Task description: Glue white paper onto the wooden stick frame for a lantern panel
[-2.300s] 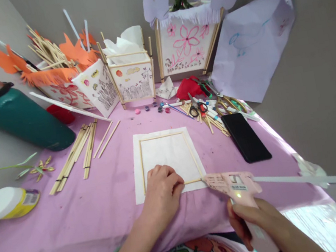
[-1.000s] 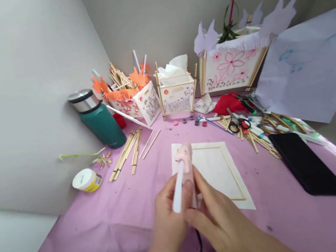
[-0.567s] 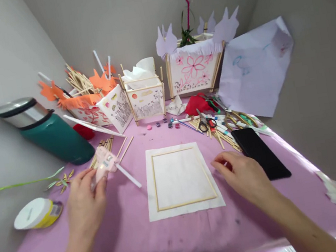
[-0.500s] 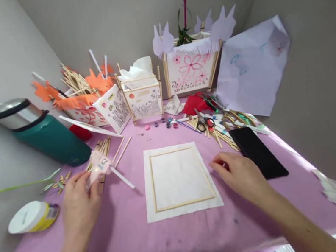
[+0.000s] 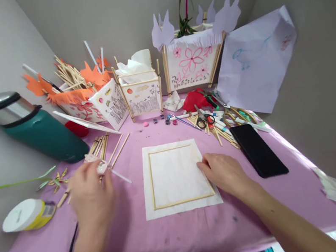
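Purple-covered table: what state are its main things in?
Pale pink plastic glue gun: partly hidden by left hand; grip unclear
Square frame of thin wooden sticks: flat on white paper, right hand at right side
Black rectangular phone: screen dark
Teal cylindrical bottle: lid on
Round white yellow-labelled tub: lid on

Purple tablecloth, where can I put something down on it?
There's a bare strip of purple tablecloth in front of the white sheet, up to the cloth's near edge. A smaller gap lies between the sheet and the left hand. It's crowded at the back right, around the scissors, and by the left hand, near the glue gun.
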`<state>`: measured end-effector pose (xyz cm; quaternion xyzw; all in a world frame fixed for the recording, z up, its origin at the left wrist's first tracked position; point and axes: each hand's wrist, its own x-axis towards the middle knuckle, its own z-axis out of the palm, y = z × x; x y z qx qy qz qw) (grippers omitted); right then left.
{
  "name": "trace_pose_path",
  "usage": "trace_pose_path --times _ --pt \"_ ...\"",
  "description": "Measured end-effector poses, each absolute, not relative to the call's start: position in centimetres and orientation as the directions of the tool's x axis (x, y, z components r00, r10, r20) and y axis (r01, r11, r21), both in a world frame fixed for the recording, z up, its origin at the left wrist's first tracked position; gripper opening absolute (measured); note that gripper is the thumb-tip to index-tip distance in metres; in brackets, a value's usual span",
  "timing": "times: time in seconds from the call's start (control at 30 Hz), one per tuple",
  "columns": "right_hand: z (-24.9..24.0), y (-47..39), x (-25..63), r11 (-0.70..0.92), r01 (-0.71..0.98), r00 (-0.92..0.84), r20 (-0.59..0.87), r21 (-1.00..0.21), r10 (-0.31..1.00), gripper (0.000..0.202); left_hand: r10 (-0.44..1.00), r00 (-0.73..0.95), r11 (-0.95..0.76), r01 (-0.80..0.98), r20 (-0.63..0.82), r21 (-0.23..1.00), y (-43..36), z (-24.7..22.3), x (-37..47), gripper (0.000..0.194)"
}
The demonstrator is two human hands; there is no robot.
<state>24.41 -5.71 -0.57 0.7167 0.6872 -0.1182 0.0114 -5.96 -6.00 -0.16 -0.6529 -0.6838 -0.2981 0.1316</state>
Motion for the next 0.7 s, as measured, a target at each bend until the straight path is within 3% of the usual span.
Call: trace_pose_path --times 0.1,0.23,0.43,0.7 --pt "-0.5 -5.5 24.4 -0.036 0.992 0.01 -0.204 -0.124 0.979 0.034 0.905 0.235 -0.392 0.785 0.355 0.48 -6.8 -0.3 -0.2 0.018" --pt "-0.6 -5.1 24.4 -0.021 0.994 -0.003 -0.216 -0.11 0.976 0.031 0.857 0.473 -0.5 0.662 0.206 0.559 -8.2 -1.2 5.3 0.02" --pt "-0.7 -4.9 24.2 -0.006 0.995 -0.016 -0.227 -0.098 0.974 0.03 0.846 0.531 -0.467 0.691 0.05 0.552 -9.3 -1.8 6.6 0.013" --pt "-0.7 -4.8 24.2 0.004 0.996 -0.025 -0.23 -0.092 0.973 0.031 0.864 0.502 -0.432 0.703 0.037 0.565 -9.5 -2.5 6.6 0.013"
